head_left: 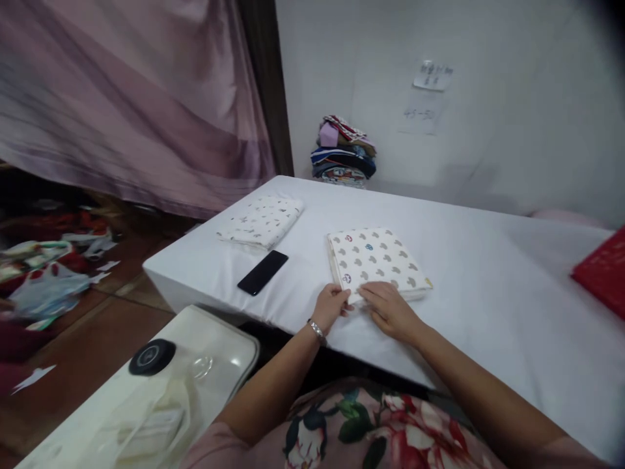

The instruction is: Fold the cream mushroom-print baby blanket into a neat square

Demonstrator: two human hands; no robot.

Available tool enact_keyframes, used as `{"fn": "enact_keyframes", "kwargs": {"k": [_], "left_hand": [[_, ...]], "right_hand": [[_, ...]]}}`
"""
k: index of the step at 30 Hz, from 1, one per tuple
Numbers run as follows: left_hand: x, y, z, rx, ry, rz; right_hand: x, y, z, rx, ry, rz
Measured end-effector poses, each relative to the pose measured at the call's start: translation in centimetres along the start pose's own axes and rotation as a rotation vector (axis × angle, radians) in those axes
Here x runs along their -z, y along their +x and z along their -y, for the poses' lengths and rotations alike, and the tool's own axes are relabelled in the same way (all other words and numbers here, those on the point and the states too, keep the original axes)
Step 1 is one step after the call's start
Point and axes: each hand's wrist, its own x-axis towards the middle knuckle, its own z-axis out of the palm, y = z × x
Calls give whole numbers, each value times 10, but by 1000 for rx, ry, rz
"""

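A folded white cloth with grey mushroom-like prints (374, 260) lies on the white-covered table (478, 260). At its near left corner my left hand (333, 306) has its fingers closed on the edge. My right hand (390, 311) rests on the near edge just beside it, fingers stretched out and lying over the cloth. Another folded cloth with small dark prints (266, 221) is at the table's left part, and a black phone (262, 272) lies between it and the near edge.
At the lower left is a white surface (215, 332) with a round black object (152, 357) and a plastic bag. Beyond the table stands a fabric stack (344, 153). Red cloth (603, 273) lies at the right; pink curtain (161, 98) hangs left.
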Motion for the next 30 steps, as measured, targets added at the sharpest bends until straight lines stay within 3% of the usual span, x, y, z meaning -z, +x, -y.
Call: {"fn": "enact_keyframes", "kwargs": {"k": [7, 14, 21, 30], "left_hand": [[1, 3, -1, -29, 25, 15], [0, 1, -6, -54, 58, 7], [0, 2, -6, -86, 99, -9], [0, 6, 1, -117, 187, -3]], "right_hand": [[19, -66, -57, -388, -267, -174], [20, -74, -74, -660, 4, -184], [16, -67, -73, -758, 7, -243], [21, -81, -87, -636, -95, -247]]}}
